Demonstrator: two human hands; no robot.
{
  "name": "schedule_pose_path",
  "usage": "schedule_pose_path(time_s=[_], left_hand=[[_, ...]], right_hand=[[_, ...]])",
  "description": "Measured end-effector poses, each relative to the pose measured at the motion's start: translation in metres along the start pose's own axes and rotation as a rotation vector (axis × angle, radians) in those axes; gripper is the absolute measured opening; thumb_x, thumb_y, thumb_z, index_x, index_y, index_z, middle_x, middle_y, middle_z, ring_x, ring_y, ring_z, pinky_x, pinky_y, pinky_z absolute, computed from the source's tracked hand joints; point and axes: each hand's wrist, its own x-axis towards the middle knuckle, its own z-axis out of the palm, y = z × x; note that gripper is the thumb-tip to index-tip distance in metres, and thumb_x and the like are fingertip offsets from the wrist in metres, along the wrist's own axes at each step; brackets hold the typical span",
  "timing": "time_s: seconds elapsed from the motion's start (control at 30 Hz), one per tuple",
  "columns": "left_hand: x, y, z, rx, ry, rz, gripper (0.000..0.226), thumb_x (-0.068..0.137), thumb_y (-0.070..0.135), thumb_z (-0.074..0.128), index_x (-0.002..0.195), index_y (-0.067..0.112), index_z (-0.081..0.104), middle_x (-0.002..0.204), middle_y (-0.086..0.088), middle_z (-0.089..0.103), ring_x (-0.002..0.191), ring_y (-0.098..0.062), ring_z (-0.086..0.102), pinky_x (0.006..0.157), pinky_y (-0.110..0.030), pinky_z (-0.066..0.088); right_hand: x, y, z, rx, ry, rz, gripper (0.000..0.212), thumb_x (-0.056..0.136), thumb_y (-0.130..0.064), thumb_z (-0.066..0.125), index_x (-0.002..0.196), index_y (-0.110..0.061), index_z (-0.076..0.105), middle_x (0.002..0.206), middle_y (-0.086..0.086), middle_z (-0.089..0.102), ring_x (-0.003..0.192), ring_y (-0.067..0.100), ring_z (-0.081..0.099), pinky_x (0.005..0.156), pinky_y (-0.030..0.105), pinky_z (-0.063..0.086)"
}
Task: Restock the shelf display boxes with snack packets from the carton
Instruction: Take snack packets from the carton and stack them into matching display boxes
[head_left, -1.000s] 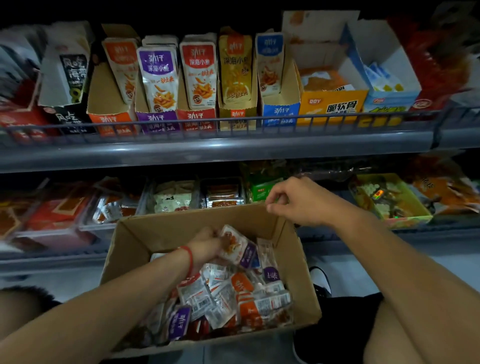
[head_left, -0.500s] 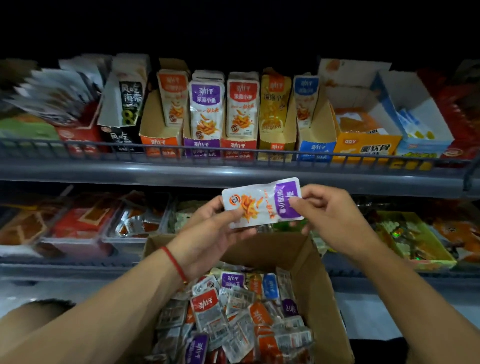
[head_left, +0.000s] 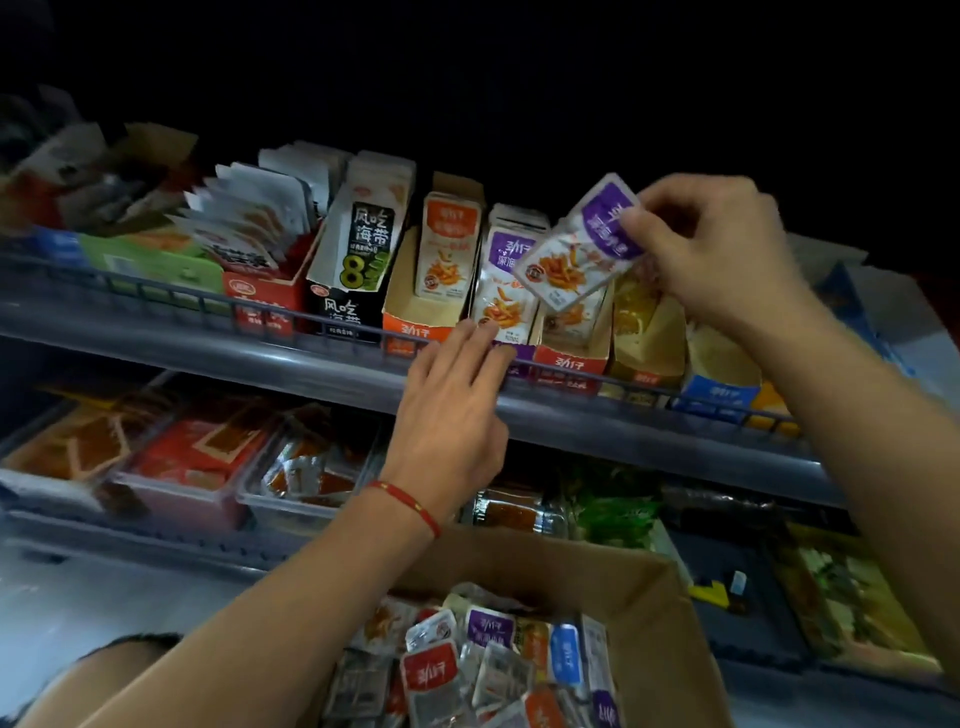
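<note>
My right hand (head_left: 711, 244) pinches a purple-topped snack packet (head_left: 576, 249) by its top end, holding it tilted above the purple display box (head_left: 511, 291) on the upper shelf. My left hand (head_left: 457, 400), with a red string on the wrist, has its fingers stretched out, their tips touching the front of the purple box at the shelf rail. The cardboard carton (head_left: 665, 639) sits below, holding several mixed red, purple, blue and orange packets (head_left: 488, 670).
On the upper shelf stand an orange display box (head_left: 431, 306), a red one (head_left: 571, 353), a yellow one (head_left: 644, 332), a blue one (head_left: 719, 384) and a black seaweed box (head_left: 353, 270). A wire rail (head_left: 156, 291) fronts the shelf. Trays of snacks fill the lower shelf (head_left: 182, 467).
Both hands rose from above the carton to the upper shelf. My left hand let go of the purple packet and reached to the box front; my right hand alone carries the packet.
</note>
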Motion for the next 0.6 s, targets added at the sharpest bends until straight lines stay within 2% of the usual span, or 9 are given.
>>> schedule_pose_path(time_s=[0.13,0.23,0.3,0.43,0.53,0.6], left_hand=[[0.000,-0.002,0.004,0.004,0.009,0.010,0.063,0.077,0.006,0.063,0.139,0.010,0.051,0.151,-0.009,0.048,0.146,-0.027,0.035,0.119,-0.052,0.029],[-0.001,-0.001,0.004,0.000,0.004,0.007,0.064,0.077,0.007,0.064,0.139,0.012,0.050,0.150,-0.009,0.048,0.146,-0.027,0.035,0.119,-0.051,0.029],[0.000,-0.001,0.003,-0.006,-0.011,0.007,0.065,0.078,0.010,0.064,0.141,0.014,0.048,0.152,-0.007,0.045,0.147,-0.026,0.032,0.119,-0.051,0.029],[0.001,0.000,0.003,-0.035,-0.032,-0.004,0.066,0.079,0.012,0.064,0.142,0.015,0.044,0.155,-0.007,0.041,0.149,-0.026,0.028,0.121,-0.050,0.027],[0.002,0.002,0.004,-0.058,-0.029,-0.023,0.067,0.078,0.010,0.064,0.142,0.016,0.045,0.155,-0.006,0.041,0.149,-0.025,0.028,0.121,-0.050,0.026],[0.002,0.002,0.004,-0.069,-0.032,-0.027,0.067,0.078,0.011,0.064,0.143,0.016,0.044,0.156,-0.006,0.040,0.149,-0.025,0.027,0.121,-0.050,0.026]], right_hand=[[0.026,-0.013,0.028,-0.079,-0.074,-0.060,0.022,0.104,-0.035,0.055,0.116,-0.022,0.068,0.102,-0.011,0.059,0.090,0.004,0.056,0.067,0.012,0.039],[0.036,-0.014,0.051,-0.180,-0.156,-0.119,0.021,0.103,-0.036,0.055,0.113,-0.024,0.068,0.099,-0.009,0.062,0.090,0.008,0.059,0.075,0.030,0.051],[0.041,-0.012,0.064,-0.223,-0.203,-0.117,0.017,0.103,-0.037,0.057,0.106,-0.026,0.069,0.095,-0.007,0.065,0.088,0.012,0.062,0.077,0.039,0.054],[0.043,-0.008,0.085,-0.259,-0.275,-0.118,0.015,0.102,-0.036,0.058,0.101,-0.025,0.068,0.094,-0.007,0.063,0.088,0.014,0.062,0.079,0.041,0.055],[0.046,-0.003,0.092,-0.306,-0.222,-0.145,0.017,0.101,-0.036,0.060,0.104,-0.022,0.069,0.097,-0.001,0.065,0.088,0.016,0.061,0.079,0.045,0.055],[0.049,-0.001,0.094,-0.349,-0.192,-0.156,0.021,0.098,-0.034,0.064,0.113,-0.020,0.068,0.107,0.002,0.063,0.094,0.016,0.058,0.081,0.041,0.053]])
